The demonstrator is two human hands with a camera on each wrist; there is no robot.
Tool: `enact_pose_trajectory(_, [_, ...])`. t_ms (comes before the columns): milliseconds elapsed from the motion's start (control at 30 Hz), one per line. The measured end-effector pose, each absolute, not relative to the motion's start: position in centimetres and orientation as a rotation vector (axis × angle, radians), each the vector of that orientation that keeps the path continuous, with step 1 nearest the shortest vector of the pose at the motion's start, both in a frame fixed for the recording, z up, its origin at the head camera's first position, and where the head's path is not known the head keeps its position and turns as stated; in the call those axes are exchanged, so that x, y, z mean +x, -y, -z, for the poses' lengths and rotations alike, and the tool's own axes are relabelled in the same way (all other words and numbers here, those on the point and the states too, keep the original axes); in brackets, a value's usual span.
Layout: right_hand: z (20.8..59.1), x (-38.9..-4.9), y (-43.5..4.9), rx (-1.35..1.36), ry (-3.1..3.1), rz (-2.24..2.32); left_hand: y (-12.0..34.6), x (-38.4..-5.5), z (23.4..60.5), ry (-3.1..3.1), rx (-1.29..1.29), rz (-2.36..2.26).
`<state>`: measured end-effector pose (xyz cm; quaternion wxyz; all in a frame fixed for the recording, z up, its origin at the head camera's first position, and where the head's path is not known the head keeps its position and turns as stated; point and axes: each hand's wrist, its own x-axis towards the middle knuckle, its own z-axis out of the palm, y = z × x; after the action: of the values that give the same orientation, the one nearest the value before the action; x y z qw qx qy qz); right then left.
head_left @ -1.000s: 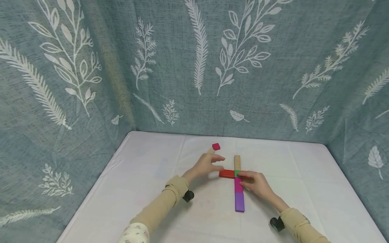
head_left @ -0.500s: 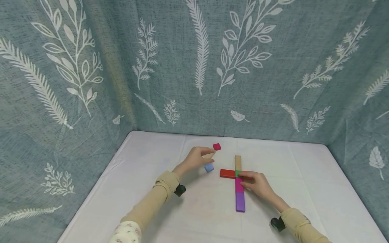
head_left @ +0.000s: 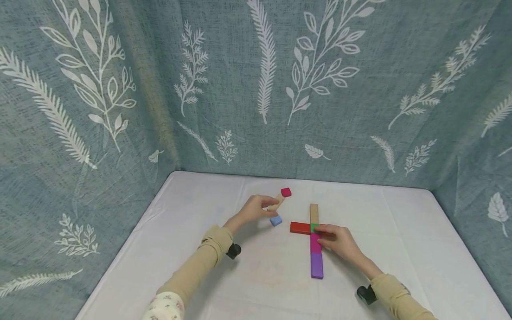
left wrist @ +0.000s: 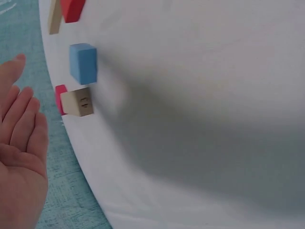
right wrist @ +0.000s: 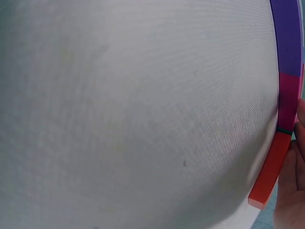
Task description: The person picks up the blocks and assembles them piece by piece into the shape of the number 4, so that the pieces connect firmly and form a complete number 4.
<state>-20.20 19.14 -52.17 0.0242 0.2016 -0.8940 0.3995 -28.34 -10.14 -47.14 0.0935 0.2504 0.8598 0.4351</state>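
- Already, five blocks lay joined on the white tabletop (head_left: 272, 284), flat and touching.
- A plain wood block (head_left: 314, 214) was at the far end of the line, then a green block (head_left: 314, 227), then a pink block (head_left: 314, 244), then a purple block (head_left: 317, 266) at the near end.
- A long red block (head_left: 300, 228) stuck out to the left, with its end against the green block.
- The right hand (head_left: 341, 242) was at the middle of the line, its fingers by the green block and the pink block. I could not tell if they pinched anything, or if another block was hiding under them.
- The left hand (head_left: 254, 209) held nothing that I could see. Its thumb and fingers were apart, close to a loose wood block (head_left: 278, 202) with dark marks on one end.
- A blue block (head_left: 276, 220) sat just below that hand, and a small cherry-red cube (head_left: 286, 192) was at the far end of the loose wood block.
- So more than half of the blocks in sight seemed to be joined, and these three seemed to be left, not yet put with the others.
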Motion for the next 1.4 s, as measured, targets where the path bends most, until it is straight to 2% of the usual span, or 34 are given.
enact_pose_trajectory(567, [52.3, -20.3, -19.1, 0.621, 2.763, -1.236, 10.0, -27.9, 49.5, -2.541, 0.781, -1.155])
enact_pose_trajectory(1400, [52.0, -20.4, -19.4, 0.621, 2.790, -1.241, 9.6, -27.3, 49.9, -2.627, 0.823, -1.166])
